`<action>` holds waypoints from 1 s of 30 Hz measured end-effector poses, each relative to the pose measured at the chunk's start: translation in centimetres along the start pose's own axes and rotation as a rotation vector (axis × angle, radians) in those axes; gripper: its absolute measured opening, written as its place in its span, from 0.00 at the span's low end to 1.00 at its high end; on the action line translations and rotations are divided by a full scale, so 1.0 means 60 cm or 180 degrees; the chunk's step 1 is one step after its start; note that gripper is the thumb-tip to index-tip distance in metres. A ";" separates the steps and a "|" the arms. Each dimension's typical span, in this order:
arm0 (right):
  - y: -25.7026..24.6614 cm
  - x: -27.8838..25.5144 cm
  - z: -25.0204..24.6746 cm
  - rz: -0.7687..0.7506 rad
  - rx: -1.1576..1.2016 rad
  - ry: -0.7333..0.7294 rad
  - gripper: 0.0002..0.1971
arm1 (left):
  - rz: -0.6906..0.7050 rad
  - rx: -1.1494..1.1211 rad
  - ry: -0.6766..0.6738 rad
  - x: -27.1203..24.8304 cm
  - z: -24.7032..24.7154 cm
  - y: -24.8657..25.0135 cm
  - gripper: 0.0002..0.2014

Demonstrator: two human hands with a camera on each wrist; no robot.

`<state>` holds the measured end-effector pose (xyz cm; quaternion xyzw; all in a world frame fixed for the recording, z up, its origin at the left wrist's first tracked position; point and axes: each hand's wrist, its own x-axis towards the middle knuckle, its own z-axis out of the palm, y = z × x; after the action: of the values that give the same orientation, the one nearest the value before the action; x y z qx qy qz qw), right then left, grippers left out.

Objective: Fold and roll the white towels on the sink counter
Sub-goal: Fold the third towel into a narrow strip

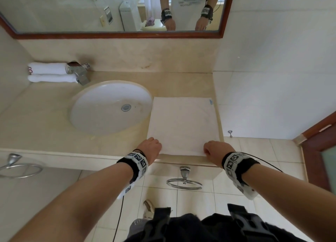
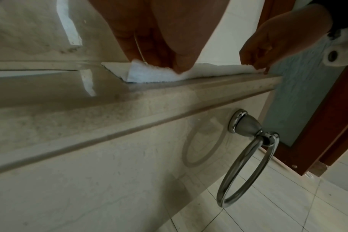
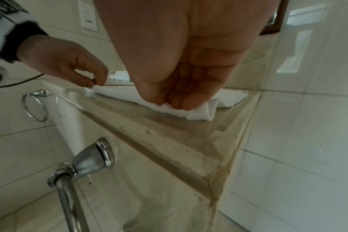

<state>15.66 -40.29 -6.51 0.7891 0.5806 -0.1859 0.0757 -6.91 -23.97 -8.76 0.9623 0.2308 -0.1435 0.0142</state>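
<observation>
A white towel (image 1: pixel 183 125) lies flat on the beige counter (image 1: pixel 45 114), right of the sink. My left hand (image 1: pixel 152 148) pinches its near left corner (image 2: pixel 149 70), and my right hand (image 1: pixel 216 149) pinches its near right corner (image 3: pixel 181 109). In the right wrist view the left hand (image 3: pixel 85 75) holds the towel's far corner between thumb and finger. In the left wrist view the right hand (image 2: pixel 268 51) grips the towel edge. Two rolled white towels (image 1: pixel 49 72) lie at the back left of the counter.
A round white sink (image 1: pixel 109 107) with a chrome tap (image 1: pixel 78 71) sits left of the towel. A mirror (image 1: pixel 109 10) hangs above. Chrome towel rings (image 1: pixel 184 181) hang below the counter front. A tiled wall (image 1: pixel 272 78) stands directly right of the towel.
</observation>
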 end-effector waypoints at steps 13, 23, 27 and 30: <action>-0.002 0.019 -0.005 0.0229 0.0269 0.0070 0.10 | -0.0175 -0.0230 0.0222 0.009 -0.010 -0.002 0.11; -0.014 -0.004 -0.003 -0.0082 -0.0192 0.0211 0.11 | 0.0104 0.0277 0.0179 0.001 -0.009 0.010 0.16; -0.017 0.002 0.000 -0.0126 -0.0472 0.0213 0.11 | 0.0090 0.0375 0.0089 0.008 -0.013 0.015 0.15; -0.016 0.006 0.008 -0.0268 -0.0724 0.0335 0.11 | 0.0120 0.0309 0.0146 0.011 -0.015 0.015 0.13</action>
<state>14.76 -39.81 -6.98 0.7590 0.6337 -0.0802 0.1263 -5.70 -24.42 -8.15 0.9690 0.2057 -0.1322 -0.0352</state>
